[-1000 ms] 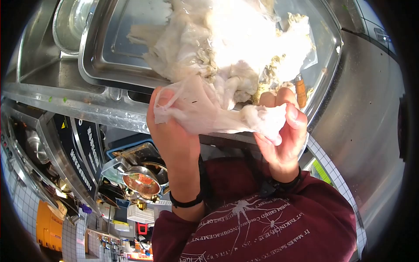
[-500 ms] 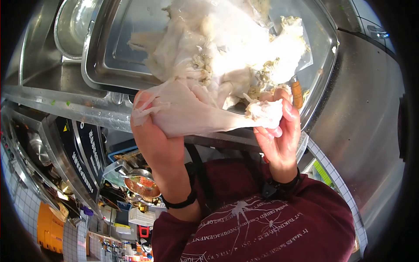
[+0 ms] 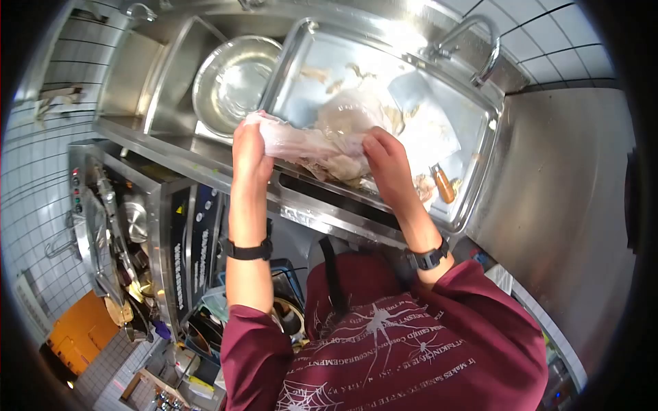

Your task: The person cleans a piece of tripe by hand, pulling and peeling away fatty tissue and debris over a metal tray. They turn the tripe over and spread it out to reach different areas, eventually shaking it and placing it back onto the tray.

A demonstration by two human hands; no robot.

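Lowered: two hands (image 3: pixel 315 154) gripping one membrane (image 3: pixel 308 145).

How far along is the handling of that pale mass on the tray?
Done: scraps already lie loose on the steel tray, and an orange-handled knife rests there. In hand: left hand and right hand stretch the pale membrane between them. Left: the main mass looks whole; the metal bowl appears to hold nothing.
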